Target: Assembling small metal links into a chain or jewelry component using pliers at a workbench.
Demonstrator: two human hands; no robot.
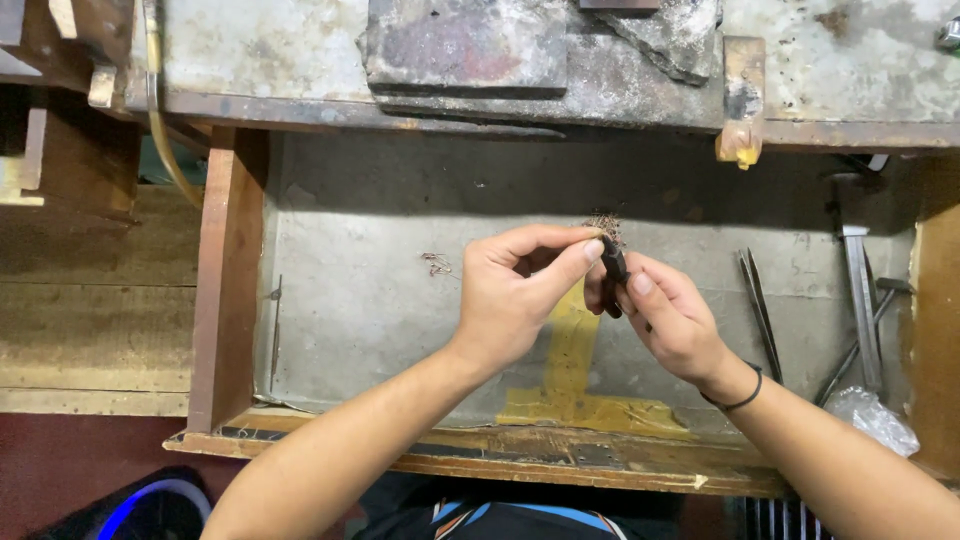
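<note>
My left hand (515,295) and my right hand (668,318) meet over an open wooden drawer (228,270) with a grey metal lining. Both pinch a small dark flat piece (613,266) between thumb and fingers; my left thumb and forefinger hold its upper end, my right fingers its lower part. At its top sits a small tangle of fine brownish wire (605,226). A black band circles my right wrist (742,392).
Tweezers (757,300) and a long metal tool (858,300) lie at the drawer's right, with a clear plastic bag (872,417) in the corner. A thin needle (276,330) lies at the left and a small wire scrap (437,263) nearby. Yellow tape (570,385) covers the lining. A worn bench top (560,60) runs above.
</note>
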